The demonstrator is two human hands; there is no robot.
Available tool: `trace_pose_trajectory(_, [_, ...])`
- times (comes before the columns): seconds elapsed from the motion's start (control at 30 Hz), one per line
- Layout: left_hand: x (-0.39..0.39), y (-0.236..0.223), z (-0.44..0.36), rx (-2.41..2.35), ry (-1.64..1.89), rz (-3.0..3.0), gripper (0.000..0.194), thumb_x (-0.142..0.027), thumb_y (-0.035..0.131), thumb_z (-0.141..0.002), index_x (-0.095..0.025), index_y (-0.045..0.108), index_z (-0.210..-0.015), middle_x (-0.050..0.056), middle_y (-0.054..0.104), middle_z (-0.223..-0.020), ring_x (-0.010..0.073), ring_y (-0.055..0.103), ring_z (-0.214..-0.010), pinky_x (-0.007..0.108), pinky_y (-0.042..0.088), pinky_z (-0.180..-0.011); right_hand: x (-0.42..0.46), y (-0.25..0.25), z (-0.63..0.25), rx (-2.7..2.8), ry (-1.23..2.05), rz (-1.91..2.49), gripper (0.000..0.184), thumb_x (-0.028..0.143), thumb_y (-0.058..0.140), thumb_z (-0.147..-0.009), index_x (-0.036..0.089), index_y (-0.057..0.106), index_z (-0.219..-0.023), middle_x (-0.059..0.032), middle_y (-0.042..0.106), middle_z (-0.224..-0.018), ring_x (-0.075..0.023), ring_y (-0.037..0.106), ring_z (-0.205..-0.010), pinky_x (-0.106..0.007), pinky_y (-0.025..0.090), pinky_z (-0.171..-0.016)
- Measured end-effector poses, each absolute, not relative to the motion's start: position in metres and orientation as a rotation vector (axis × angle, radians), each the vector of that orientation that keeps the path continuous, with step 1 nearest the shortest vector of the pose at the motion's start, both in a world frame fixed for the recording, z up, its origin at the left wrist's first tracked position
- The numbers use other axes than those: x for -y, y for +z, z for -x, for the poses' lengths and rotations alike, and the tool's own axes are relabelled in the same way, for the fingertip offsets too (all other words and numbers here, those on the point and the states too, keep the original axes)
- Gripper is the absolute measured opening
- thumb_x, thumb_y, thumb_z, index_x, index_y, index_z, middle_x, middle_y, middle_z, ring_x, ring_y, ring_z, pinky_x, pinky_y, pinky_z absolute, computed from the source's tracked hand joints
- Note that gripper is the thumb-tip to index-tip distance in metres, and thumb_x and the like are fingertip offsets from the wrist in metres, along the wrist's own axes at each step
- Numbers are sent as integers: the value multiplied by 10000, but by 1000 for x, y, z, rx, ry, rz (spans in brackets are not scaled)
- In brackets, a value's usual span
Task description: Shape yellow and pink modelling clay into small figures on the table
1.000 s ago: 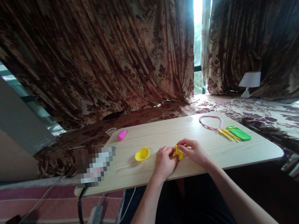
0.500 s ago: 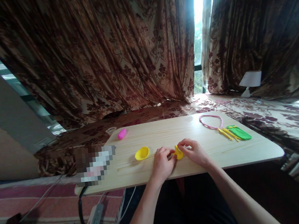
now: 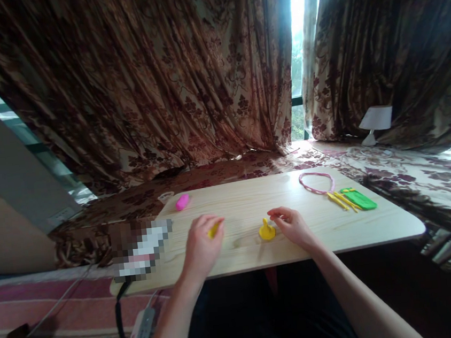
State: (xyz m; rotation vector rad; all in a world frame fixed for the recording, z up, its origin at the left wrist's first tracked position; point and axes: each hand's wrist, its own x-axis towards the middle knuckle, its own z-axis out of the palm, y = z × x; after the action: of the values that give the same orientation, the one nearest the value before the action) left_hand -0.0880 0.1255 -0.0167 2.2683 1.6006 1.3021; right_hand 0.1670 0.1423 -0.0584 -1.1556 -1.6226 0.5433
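My left hand (image 3: 204, 242) is over the small yellow clay bowl (image 3: 213, 230), its thumb and fingers closed around the sides. Most of the bowl is hidden behind the hand. To its right on the table stands a yellow clay piece (image 3: 267, 232) with a round, flat base and a short upright knob. My right hand (image 3: 292, 227) is just right of this piece, fingertips close to the knob and slightly apart, with nothing visible between them.
The pale wooden table (image 3: 245, 202) carries a pink clay lump (image 3: 182, 202) at back left. At right lie a pink twisted loop (image 3: 316, 182), yellow sticks (image 3: 338, 201) and a green flat piece (image 3: 360, 199). A blurred-out object (image 3: 147, 250) with a black strap sits at the left edge.
My left hand has left the knobbed yellow piece and moved left to the yellow bowl. My right hand has come off the knob and stays beside it.
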Motion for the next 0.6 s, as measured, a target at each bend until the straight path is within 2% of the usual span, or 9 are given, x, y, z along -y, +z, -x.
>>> trace_pose_trajectory(0.1, [-150, -6, 139, -1788, 1238, -2169, 212, -282, 530, -809, -154, 660, -916, 89, 627, -1040, 253, 541, -1049, 377, 351, -988, -133, -53, -169, 1708, 536, 1127, 321, 129, 510, -729, 216, 674, -991, -40, 670, -980, -200, 594, -956, -345, 440, -866])
trace_pose_trajectory(0.17, [-165, -8, 158, -1851, 1111, -2113, 191, -285, 569, -801, -147, 654, -903, 78, 645, -1018, 250, 572, -1013, 391, 393, -950, -127, -51, -169, 1768, 523, 1105, 283, 146, 569, -706, 222, 692, -949, -43, 658, -993, -212, 580, -964, -358, 418, -896])
trace_pose_trajectory(0.27, [-180, -18, 162, -1841, 904, -2051, 253, -324, 556, -848, -131, 600, -1006, 57, 625, -1034, 202, 598, -937, 404, 479, -837, -128, -51, -167, 1816, 497, 1091, 151, 203, 624, -705, 217, 710, -828, -50, 661, -931, -220, 590, -904, -366, 424, -869])
trace_pose_trajectory(0.37, [-186, -30, 152, -1800, 771, -2000, 294, -345, 541, -859, -127, 582, -1052, 45, 606, -1049, 207, 602, -904, 375, 513, -767, -142, -53, -161, 1799, 478, 1102, 135, 265, 601, -756, 214, 702, -829, -54, 663, -914, -217, 597, -889, -363, 432, -848])
trace_pose_trajectory(0.5, [-188, -34, 141, -1759, 750, -1942, 280, -331, 541, -861, -132, 578, -1054, 52, 607, -1039, 186, 604, -877, 358, 519, -742, -166, -56, -151, 1742, 459, 1137, 154, 303, 588, -774, 209, 699, -825, -59, 667, -884, -225, 601, -873, -376, 431, -842])
trace_pose_trajectory(0.6, [-184, -26, 132, -1712, 890, -1912, 226, -318, 557, -851, -124, 599, -959, 39, 629, -925, 155, 608, -800, 338, 511, -721, -165, -55, -149, 1694, 435, 1151, 162, 316, 635, -738, 199, 700, -829, -75, 666, -883, -249, 595, -873, -412, 422, -853])
